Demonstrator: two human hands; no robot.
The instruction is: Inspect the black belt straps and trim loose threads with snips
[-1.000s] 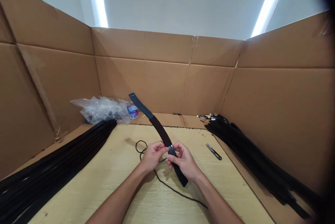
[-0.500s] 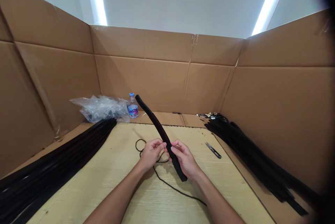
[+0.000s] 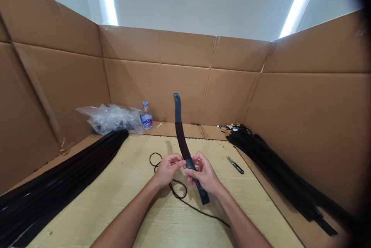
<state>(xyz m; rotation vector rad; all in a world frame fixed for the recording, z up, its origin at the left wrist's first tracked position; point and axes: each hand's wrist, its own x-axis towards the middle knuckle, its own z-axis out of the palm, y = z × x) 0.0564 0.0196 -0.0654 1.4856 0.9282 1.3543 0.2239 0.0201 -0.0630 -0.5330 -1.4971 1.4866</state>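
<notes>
Over the middle of the table I hold a black strap (image 3: 182,140), slightly curved, tilted away from me. Its two ends are smooth and shinier, its middle dull and dark, and a small hole shows near the far tip. My left hand (image 3: 168,169) pinches the strap's left edge with thumb and fingertips. My right hand (image 3: 205,174) is closed around the lower smooth part, thumb on top. Below my hands a thin black cord (image 3: 199,211) lies in loose loops; whether it joins the strap is hidden by my fingers.
Thread snips (image 3: 235,165) lie right of my hands. Bundles of black strips lie left (image 3: 72,170) and right (image 3: 269,167). At the back stand a water bottle (image 3: 147,120) and a clear plastic bag (image 3: 113,119), near small scraps (image 3: 232,127). Cardboard walls (image 3: 174,85) enclose the table.
The strap has been turned over about its length, so its face with the shiny ends shows. Its far end has swung right and up. Both hands stay in nearly the same place.
</notes>
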